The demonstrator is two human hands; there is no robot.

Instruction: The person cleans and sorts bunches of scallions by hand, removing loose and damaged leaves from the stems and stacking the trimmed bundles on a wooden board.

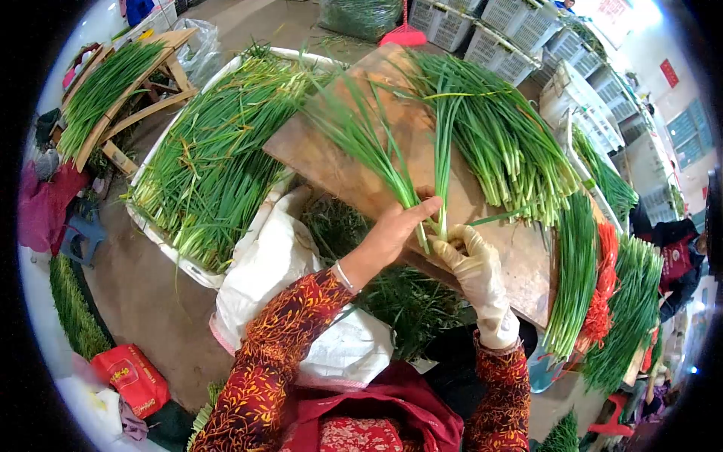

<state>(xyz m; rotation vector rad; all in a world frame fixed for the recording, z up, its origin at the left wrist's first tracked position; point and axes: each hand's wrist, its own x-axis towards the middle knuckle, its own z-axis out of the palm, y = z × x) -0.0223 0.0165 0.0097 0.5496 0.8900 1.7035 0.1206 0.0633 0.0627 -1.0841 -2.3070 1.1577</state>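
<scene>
My bare left hand (pixel 399 230) is closed around a small bunch of garlic chives (pixel 388 169), whose leaves fan up and to the left, blurred at the tips. In a pale rubber glove, my right hand (pixel 471 260) pinches the lower ends of a second thin bunch of chives (pixel 444 143) that points upward. Both hands meet over the near edge of a wooden board (pixel 354 98). On the board's right side lies a large pile of chives (pixel 504 139), pale stem ends towards me.
Left of the board stands a white crate (pixel 169 252) heaped with loose chives. Trimmed greens (pixel 410 305) lie below the board. Red ties (pixel 602 282) hang between chive bundles at the right. Stacked crates (pixel 520 30) and a red dustpan (pixel 403 34) are behind.
</scene>
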